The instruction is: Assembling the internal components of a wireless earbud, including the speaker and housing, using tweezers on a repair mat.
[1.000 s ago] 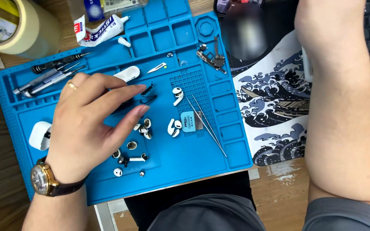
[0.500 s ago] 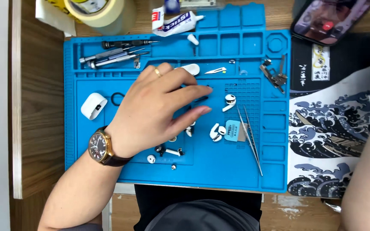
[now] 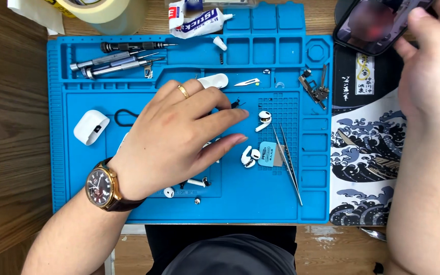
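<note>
My left hand [image 3: 179, 135], with a gold ring and a wristwatch, lies flat with fingers spread over the middle of a blue repair mat [image 3: 230, 203], covering small white earbud parts. Just past its fingertips lie a white earbud [image 3: 264, 120], an earbud shell [image 3: 249, 156] and a blue pick [image 3: 266, 152]. My right hand [image 3: 426, 76] is at the upper right, gripping a dark phone [image 3: 370, 28] above the wave-print mouse pad [image 3: 365, 153].
Tweezers [image 3: 289, 163] lie right of the earbuds. Screwdrivers [image 3: 118, 61] sit in the mat's top tray; a white earbud case [image 3: 90, 127] rests at left. A tape roll [image 3: 100, 12] and a glue tube [image 3: 194, 23] lie beyond the mat. Metal parts [image 3: 314, 86] sit at the mat's right.
The view has shifted so the mat sits further right and lower. My right hand has risen to the phone at the upper right. My left hand stays flat over the parts.
</note>
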